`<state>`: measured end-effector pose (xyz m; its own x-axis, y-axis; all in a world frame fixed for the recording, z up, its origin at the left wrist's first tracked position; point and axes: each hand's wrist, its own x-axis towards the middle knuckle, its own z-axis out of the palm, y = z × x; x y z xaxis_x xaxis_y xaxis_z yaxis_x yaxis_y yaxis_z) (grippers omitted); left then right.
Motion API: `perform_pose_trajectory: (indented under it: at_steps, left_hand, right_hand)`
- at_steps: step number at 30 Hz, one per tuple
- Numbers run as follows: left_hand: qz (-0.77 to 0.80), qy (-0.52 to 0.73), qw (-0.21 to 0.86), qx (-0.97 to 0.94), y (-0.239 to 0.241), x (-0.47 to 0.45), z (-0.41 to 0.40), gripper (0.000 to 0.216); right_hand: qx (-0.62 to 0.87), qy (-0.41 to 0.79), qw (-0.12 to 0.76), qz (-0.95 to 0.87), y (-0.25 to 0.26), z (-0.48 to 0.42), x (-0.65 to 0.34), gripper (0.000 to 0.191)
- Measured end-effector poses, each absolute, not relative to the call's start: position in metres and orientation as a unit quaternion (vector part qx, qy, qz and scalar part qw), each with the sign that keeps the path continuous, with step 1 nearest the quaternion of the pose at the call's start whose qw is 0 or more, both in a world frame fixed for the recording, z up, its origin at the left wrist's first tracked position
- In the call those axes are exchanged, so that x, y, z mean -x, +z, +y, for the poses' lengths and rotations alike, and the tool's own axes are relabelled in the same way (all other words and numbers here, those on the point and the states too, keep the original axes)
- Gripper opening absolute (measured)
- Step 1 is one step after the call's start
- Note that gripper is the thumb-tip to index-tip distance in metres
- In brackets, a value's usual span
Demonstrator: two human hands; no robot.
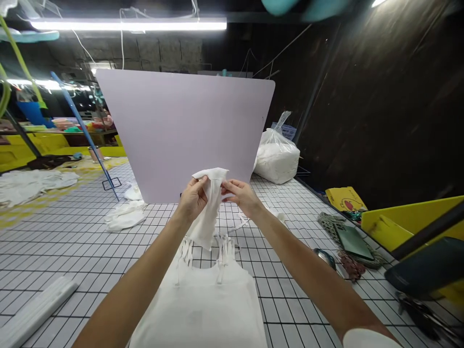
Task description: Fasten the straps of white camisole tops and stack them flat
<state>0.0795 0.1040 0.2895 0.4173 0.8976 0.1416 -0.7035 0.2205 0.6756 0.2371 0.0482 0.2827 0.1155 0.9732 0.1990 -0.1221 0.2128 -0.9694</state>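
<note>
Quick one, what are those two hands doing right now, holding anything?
Left hand: closed, pinching the white cloth near its top left.
Right hand: closed, pinching the same cloth's right edge.

Lilac board (184, 130) stands on gridded tabletop (286, 290); blue pole (85, 128) leans at its left; yellow packet (344, 198) lies right; lamp tube (130, 25) glows overhead.

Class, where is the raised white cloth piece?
At the centre of the head view, the white cloth is held between the left hand and right hand, before the pale panel.
</note>
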Motion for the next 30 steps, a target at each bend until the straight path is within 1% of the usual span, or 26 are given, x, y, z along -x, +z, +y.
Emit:
perform_pose_trajectory:
  at_steps: [3,5,7,11,15,17,20,23,25,27,28,29,30]
  left_hand:
    - [0.133,0.536,0.758,-0.348,0.290,-0.074,0.104,0.012]
    - [0.131,0.541,0.753,-0.350,0.291,-0.070,0.105,0.012]
    - [0.133,0.547,0.751,-0.345,0.292,-0.065,0.106,0.011]
    - [0.136,0.566,0.739,-0.338,0.294,-0.056,0.110,0.012]
    - [0.157,0.570,0.709,-0.385,0.294,-0.054,0.111,0.009]
    - [0.159,0.565,0.678,-0.443,0.291,-0.054,0.106,0.011]
    - [0.159,0.544,0.602,-0.562,0.289,-0.045,0.093,0.014]
    - [0.211,0.448,0.558,-0.666,0.294,-0.024,0.088,0.014]
    - [0.241,0.433,0.546,-0.676,0.304,-0.012,0.096,0.017]
    - [0.220,0.510,0.544,-0.629,0.316,-0.011,0.111,0.025]
    - [0.193,0.538,0.558,-0.601,0.322,-0.015,0.119,0.025]
    - [0.167,0.536,0.588,-0.582,0.327,-0.021,0.127,0.027]
    - [0.151,0.509,0.628,-0.569,0.331,-0.027,0.133,0.029]
  right_hand:
    - [0.442,0.430,0.628,-0.474,0.290,0.059,-0.230,0.044]
    - [0.453,0.459,0.591,-0.484,0.295,0.064,-0.227,0.047]
    - [0.456,0.492,0.551,-0.497,0.299,0.065,-0.225,0.046]
    - [0.426,0.509,0.550,-0.507,0.303,0.065,-0.224,0.040]
    - [0.401,0.596,0.448,-0.532,0.303,0.069,-0.220,0.050]
    - [0.392,0.599,0.463,-0.523,0.305,0.076,-0.219,0.048]
    - [0.407,0.555,0.536,-0.489,0.316,0.090,-0.223,0.035]
    - [0.417,0.516,0.562,-0.494,0.334,0.096,-0.230,0.027]
    - [0.414,0.510,0.531,-0.535,0.348,0.094,-0.231,0.025]
    - [0.416,0.510,0.466,-0.591,0.361,0.087,-0.227,0.027]
    - [0.418,0.510,0.426,-0.620,0.368,0.084,-0.224,0.029]
    - [0.419,0.509,0.387,-0.645,0.374,0.081,-0.222,0.030]
    - [0.418,0.506,0.356,-0.665,0.380,0.079,-0.220,0.031]
